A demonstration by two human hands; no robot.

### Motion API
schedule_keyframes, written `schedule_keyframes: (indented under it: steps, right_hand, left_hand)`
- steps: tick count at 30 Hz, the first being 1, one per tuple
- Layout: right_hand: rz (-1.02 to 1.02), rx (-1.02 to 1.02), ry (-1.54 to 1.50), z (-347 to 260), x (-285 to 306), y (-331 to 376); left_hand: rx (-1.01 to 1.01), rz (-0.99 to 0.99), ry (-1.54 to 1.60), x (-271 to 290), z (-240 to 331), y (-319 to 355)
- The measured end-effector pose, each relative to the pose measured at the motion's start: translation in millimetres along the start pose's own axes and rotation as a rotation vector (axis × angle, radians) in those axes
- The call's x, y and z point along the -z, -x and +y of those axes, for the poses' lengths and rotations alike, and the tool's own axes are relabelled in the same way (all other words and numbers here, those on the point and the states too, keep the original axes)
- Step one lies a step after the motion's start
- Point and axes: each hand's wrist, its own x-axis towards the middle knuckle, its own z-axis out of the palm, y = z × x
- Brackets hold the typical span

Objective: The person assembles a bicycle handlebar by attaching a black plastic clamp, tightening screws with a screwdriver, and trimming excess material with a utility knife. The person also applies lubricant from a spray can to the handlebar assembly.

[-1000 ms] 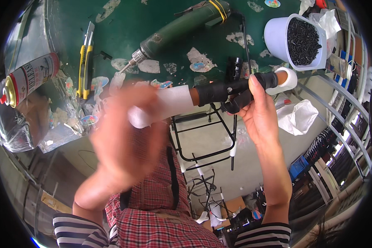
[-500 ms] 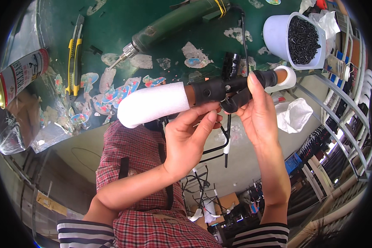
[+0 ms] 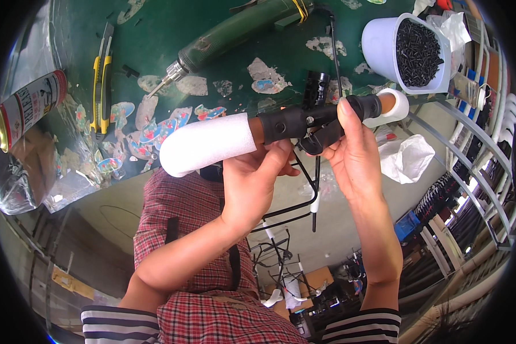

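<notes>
1. Head view, nearest first: red plaid cloth (image 3: pixel 195 252) lay over the person's lap, with striped sleeves at the lower edge.
2. The left hand (image 3: pixel 257 178) was closed from below around the black tubular handle piece (image 3: pixel 304 121), just beside the white foam sleeve (image 3: pixel 206 143) that covered its left end.
3. The right hand (image 3: pixel 355 157) gripped the same black piece further right, thumb pressed on top, fingers wrapped beneath near a black clamp-like fitting (image 3: pixel 315 92).
4. The assembly was held in the air, level, between lap and bench edge; a white ring cap (image 3: pixel 391 106) sat on its right end over an orange core.
5. Judged from the grip, this would go best with both hands kept close to the joint, the tube held straight, and the foam not squeezed.
6. Below the hands, a thin black metal frame (image 3: pixel 304 200) stood on the pale floor; a crumpled white bag (image 3: pixel 408 160) lay to the right.
7. Farther off, the worn green bench top (image 3: pixel 155 34) carried peeling stickers, a yellow-handled utility knife (image 3: pixel 102 80), a dark green rotary power tool (image 3: pixel 241 28) and a spray can (image 3: pixel 26 109) at far left.
8. At far right, a white plastic tub of black screws (image 3: pixel 410 49) stood beside wire racks.
</notes>
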Motion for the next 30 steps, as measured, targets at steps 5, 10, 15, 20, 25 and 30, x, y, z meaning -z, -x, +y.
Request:
schedule_keyframes:
  steps: [5, 10, 15, 20, 25, 30]
  right_hand:
    - [0.016, 0.010, 0.005, -0.4, -2.4, 1.2]
    - [0.035, 0.024, -0.001, 0.0, -4.6, 1.2]
    - [0.029, 0.025, 0.019, -0.2, -5.0, 1.7]
    - [0.038, 0.023, 0.023, 0.1, -5.1, 1.3]
    - [0.029, 0.013, 0.024, -0.1, -3.0, 0.5]
    - [0.029, 0.018, 0.008, 0.1, -3.3, 1.3]
  left_hand:
    - [0.001, -0.018, -0.042, -1.7, -1.2, 3.3]
    - [-0.045, -0.010, -0.074, -0.2, -5.0, 4.7]
    - [-0.195, 0.008, -0.215, -1.3, -6.9, 0.8]
    - [-0.162, 0.056, -0.131, -12.0, 1.8, -0.7]
    - [-0.054, 0.025, -0.033, -4.6, -2.7, -4.7]
    - [0.032, -0.009, 0.129, -0.2, -9.3, 4.9]
